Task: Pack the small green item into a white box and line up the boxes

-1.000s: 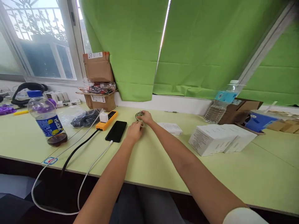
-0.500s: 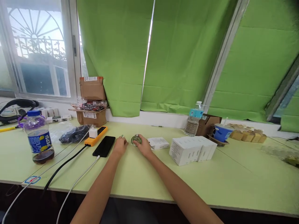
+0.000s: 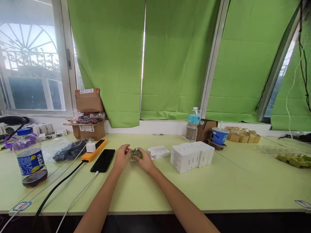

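Head view: between the table's (image 3: 230,191) front and back edges, the right hand (image 3: 146,161) grips a round green object (image 3: 136,151); the left hand (image 3: 121,157) curls just beside it, its hold impossible to tell. Leftward lie a black phone (image 3: 102,160) and orange power strip (image 3: 92,154); rightward, a flat white box (image 3: 159,152) crowds the right hand, a water bottle (image 3: 191,132) standing near the back edge.

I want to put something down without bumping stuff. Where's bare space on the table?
Widest on the table: between the right forearm, the white boxes and the front edge. Smaller: between right forearm and left forearm. Crowded: left, with Pepsi bottle, phone and orange power strip; middle, where the left hand, right hand and round green thing are.
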The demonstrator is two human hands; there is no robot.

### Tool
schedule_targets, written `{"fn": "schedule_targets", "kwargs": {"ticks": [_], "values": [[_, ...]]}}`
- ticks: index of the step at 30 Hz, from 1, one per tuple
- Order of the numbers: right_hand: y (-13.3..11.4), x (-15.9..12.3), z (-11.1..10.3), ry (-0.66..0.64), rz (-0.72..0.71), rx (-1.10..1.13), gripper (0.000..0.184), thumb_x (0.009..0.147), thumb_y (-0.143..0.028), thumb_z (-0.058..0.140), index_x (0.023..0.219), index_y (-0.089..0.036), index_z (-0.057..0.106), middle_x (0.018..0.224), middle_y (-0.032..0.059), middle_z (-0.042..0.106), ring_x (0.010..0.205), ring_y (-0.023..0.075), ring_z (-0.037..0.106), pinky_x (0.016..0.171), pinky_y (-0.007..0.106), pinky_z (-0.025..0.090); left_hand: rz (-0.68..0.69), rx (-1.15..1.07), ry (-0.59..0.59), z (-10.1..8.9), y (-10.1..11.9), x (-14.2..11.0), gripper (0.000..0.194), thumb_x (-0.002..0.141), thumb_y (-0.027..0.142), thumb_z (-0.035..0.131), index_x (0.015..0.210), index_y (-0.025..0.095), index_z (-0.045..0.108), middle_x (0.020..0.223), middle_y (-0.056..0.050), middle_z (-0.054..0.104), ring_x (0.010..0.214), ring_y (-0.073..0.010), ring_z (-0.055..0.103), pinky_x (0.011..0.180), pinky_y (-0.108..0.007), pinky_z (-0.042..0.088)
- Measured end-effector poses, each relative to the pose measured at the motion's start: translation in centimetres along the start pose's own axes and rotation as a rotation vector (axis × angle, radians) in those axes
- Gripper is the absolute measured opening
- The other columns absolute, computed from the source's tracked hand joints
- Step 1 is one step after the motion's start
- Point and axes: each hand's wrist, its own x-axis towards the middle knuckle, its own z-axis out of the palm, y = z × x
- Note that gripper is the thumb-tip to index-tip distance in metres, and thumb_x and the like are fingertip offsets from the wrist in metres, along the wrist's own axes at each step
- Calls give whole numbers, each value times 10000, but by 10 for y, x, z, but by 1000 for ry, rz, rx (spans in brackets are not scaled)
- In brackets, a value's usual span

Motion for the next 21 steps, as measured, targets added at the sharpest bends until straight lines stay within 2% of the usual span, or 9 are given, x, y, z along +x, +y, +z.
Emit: {"fn": "schedule_targets", "kwargs": {"ticks": [2, 6, 9, 15, 21], "values": [[-2, 0, 1, -16, 1, 13, 339, 820, -347, 668, 1104, -166, 632, 991, 38, 683, 902, 189, 614, 830, 289, 442, -9, -106, 36, 3, 7, -1, 328, 886, 267, 634, 1171, 106, 630, 991, -71, 661, 874, -139, 624, 819, -290, 526], [-6, 1, 1, -42, -17, 53, 304, 816, -318, 669, 1082, -174, 645, 948, 18, 683, 872, 171, 607, 797, 269, 433, -28, -231, 68, 5, 14, -1, 301, 859, 377, 662, 1013, 120, 693, 984, -81, 688, 873, -157, 646, 821, -298, 541], [-9, -1, 1, -51, -32, 79, 318, 817, -301, 675, 1111, -180, 661, 981, 8, 689, 885, 160, 615, 805, 263, 434, -23, -279, 64, 5, 16, -2, 309, 847, 405, 675, 984, 131, 717, 987, -82, 697, 884, -168, 654, 833, -308, 542], [-15, -3, 3, -67, -35, 134, 315, 794, -249, 700, 1101, -184, 668, 1026, -9, 700, 910, 150, 636, 812, 254, 445, 18, -291, 31, 4, 19, -3, 287, 852, 405, 677, 968, 151, 743, 1002, -82, 697, 919, -183, 652, 814, -313, 533], [-12, -1, 8, -53, -67, 179, 391, 797, -276, 719, 1177, -193, 679, 1039, 4, 707, 936, 167, 648, 871, 277, 470, 84, -255, -8, 2, 14, -1, 231, 870, 381, 672, 978, 195, 757, 1052, -63, 687, 995, -184, 635, 838, -312, 510]]}}
